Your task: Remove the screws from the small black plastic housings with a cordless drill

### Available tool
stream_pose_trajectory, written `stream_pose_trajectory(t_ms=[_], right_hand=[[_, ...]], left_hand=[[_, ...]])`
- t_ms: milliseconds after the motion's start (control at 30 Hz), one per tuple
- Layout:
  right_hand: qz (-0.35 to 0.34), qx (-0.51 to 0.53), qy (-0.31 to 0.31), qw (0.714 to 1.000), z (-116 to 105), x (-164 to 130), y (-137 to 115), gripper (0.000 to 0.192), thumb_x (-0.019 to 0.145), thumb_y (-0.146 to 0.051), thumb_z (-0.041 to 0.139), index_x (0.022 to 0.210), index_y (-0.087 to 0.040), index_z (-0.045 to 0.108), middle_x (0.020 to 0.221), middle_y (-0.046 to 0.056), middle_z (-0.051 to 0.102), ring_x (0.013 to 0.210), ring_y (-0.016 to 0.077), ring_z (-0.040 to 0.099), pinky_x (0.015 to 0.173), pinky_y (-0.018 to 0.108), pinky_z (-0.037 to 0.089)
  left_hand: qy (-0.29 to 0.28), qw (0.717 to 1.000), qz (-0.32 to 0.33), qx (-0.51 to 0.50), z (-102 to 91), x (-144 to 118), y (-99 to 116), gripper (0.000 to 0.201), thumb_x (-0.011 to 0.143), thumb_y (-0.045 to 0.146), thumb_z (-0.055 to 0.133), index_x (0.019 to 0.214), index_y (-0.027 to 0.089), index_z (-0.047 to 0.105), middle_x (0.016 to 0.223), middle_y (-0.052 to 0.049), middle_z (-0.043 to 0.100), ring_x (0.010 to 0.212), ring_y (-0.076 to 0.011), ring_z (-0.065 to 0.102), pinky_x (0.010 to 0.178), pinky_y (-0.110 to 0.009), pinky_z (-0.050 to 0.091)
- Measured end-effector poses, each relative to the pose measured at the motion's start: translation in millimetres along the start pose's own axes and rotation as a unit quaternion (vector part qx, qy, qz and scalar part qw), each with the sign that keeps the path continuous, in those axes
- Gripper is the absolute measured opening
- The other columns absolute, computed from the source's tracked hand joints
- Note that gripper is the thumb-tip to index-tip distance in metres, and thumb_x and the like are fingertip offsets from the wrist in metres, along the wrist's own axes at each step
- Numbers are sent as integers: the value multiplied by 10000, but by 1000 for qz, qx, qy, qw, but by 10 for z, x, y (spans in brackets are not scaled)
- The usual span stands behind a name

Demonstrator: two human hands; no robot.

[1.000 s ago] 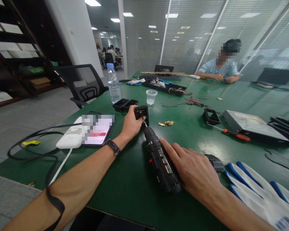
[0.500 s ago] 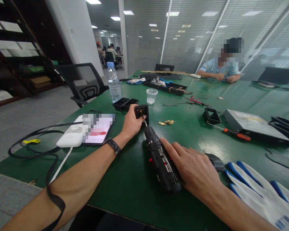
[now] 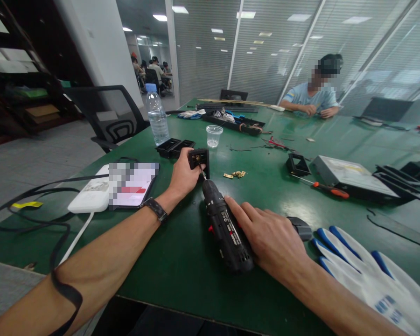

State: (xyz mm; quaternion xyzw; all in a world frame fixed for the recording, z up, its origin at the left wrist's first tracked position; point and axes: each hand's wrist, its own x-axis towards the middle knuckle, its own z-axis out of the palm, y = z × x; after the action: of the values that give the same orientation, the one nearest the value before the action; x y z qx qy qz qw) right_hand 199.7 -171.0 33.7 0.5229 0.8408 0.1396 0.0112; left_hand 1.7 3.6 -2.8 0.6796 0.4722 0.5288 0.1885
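A: What are the hands doing?

B: The left hand (image 3: 184, 175) grips a small black square plastic housing (image 3: 198, 157) up off the green glossy worktop (image 3: 168, 266), its open side turned partly to the camera. The right hand (image 3: 271, 231) is closed around a black cordless drill with a red switch (image 3: 226, 228), its forefinger lying along the body.

A: And where is the drill pointing?

B: Away from the person, its thin metal bit (image 3: 203, 173) reaching up to the housing, beside the left hand's fingers. A brassy bit of metal shows inside; I can't tell whether the tip touches it.

A: What lies near the housing?

B: To its right, a little heap of flat brass-coloured plates (image 3: 236, 174). Behind it stands a clear plastic cup (image 3: 214, 136), and to the left two open black plastic housings (image 3: 175, 147) sit just beside a clear water bottle with a blue cap (image 3: 157, 119).

A: Further right?

B: Another open black frame (image 3: 298, 164) rests near a screwdriver with an orange-and-black handle (image 3: 331, 190), and a white glove with blue fingertips (image 3: 371, 275) lies by the right forearm. Across the worktop sits a person in a light blue shirt (image 3: 311, 98).
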Motion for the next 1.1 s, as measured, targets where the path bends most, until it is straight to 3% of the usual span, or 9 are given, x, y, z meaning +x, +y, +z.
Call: stream_pose_trajectory(t_ms=[567, 1100], right_hand=[[-10, 7, 17, 1000, 28, -8, 19, 828, 777, -91, 570, 1522, -180, 221, 1064, 49, 641, 758, 221, 631, 615, 373, 495], [-6, -5, 6, 1000, 0, 10, 8, 743, 846, -82, 508, 1521, -186, 215, 1084, 60, 640, 774, 226, 645, 611, 376, 501]], left_hand=[[-4, 1000, -1, -14, 9, 2, -23, 397, 742, 191, 673, 1091, 226, 488, 961, -8, 638, 873, -173, 628, 807, -316, 490], [-16, 1000, -4, -4, 1, -8, 6, 407, 747, 189, 672, 1109, 220, 488, 974, -22, 646, 885, -181, 628, 813, -327, 483]])
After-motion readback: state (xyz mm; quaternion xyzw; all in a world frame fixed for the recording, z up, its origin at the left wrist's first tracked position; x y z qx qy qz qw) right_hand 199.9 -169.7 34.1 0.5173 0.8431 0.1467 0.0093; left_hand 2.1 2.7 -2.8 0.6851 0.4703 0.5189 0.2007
